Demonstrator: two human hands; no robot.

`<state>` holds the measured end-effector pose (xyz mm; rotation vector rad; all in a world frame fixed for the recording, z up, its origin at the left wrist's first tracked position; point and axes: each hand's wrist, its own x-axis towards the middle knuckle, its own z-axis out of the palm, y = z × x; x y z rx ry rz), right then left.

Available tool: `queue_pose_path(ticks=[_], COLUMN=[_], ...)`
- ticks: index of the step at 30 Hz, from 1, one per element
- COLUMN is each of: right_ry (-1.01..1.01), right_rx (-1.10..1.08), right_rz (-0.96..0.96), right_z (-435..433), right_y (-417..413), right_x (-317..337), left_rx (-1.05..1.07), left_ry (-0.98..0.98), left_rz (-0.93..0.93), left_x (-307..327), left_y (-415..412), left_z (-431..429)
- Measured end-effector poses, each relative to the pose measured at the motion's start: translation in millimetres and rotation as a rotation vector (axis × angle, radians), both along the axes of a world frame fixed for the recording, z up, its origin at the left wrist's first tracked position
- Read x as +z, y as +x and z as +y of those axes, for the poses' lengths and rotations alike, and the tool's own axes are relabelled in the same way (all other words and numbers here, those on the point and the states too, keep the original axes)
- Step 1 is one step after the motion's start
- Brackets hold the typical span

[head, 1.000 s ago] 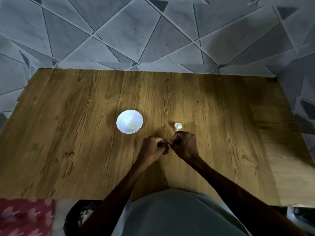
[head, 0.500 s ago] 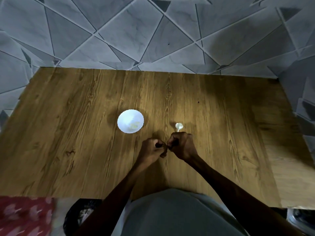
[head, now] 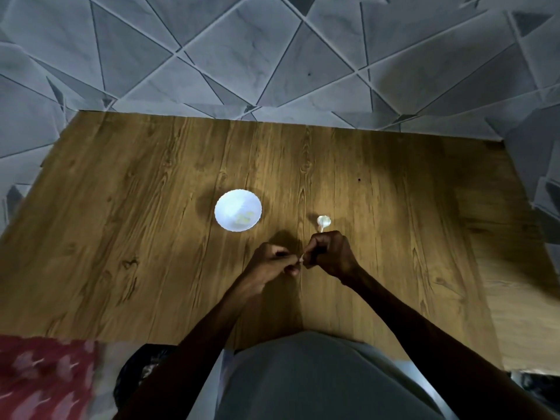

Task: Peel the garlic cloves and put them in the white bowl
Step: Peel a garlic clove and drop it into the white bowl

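Peeling looks like the step in hand: the left hand (head: 271, 263) and right hand (head: 331, 253) are both curled, fingertips nearly meeting, pinching one tiny garlic clove (head: 301, 259) between them over the table (head: 151, 222). Only a pale sliver of it shows, so I can't tell how much skin is off.

My take on doing it well: hold the clove firm with one hand and pull the papery skin away with the other in small tugs. Don't squeeze too hard, a clove that small could probably pop out and roll.

The white bowl (head: 225, 204) sits near, ahead and to the left, with a few yellowish peeled cloves (head: 245, 219) already in it, so the drop is a short reach with nothing between. Another bit of unpeeled garlic (head: 323, 221) lies just beyond the right hand; I'd guess it's next. A red patterned cloth (head: 45, 377) is down at the near left edge, well out of the way.
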<state>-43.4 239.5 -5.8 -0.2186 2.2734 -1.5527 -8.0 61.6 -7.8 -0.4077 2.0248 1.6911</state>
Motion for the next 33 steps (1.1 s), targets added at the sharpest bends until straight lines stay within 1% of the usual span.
queue_pose_path(ticks=[4,6,8,11,16,20,22,24,28,30,33], right_ry=[-0.052,-0.100,-0.172,-0.260,-0.276,-0.215,-0.203,-0.182,-0.071,-0.027,0.011], right_rx=[-0.066,-0.108,-0.129,-0.136,-0.142,-0.187,-0.192,-0.195,-0.232,-0.232,-0.207], right_rz=[0.024,-0.023,-0.113,-0.193,-0.232,-0.238,-0.199,-0.159,-0.091,-0.055,0.002], right_z=[-8,-8,-4,4,9,6,5,3,-2,-5,-9], right_y=[3,3,2,2,5,5,7,9,10,10,10], right_x=[0,1,0,-2,-7,-8,-8,-8,-9,-9,-5], left_rx=[0.073,0.128,0.125,-0.009,-0.189,-0.246,-0.229,-0.190,-0.019,0.029,0.087], left_ry=[0.015,0.012,-0.041,-0.222,-0.481,-0.553,-0.524,-0.422,-0.005,0.046,0.062], left_rz=[0.010,0.049,0.103,0.187,0.284,0.308,0.339,0.330,0.144,0.134,0.127], left_x=[0,4,5,-3,-18,-21,-21,-17,-3,2,4], left_y=[-1,-4,-8,-13,-16,-18,-18,-16,-9,-6,-5], left_z=[1,2,-1,-10,-15,-12,-12,-12,-6,-3,0])
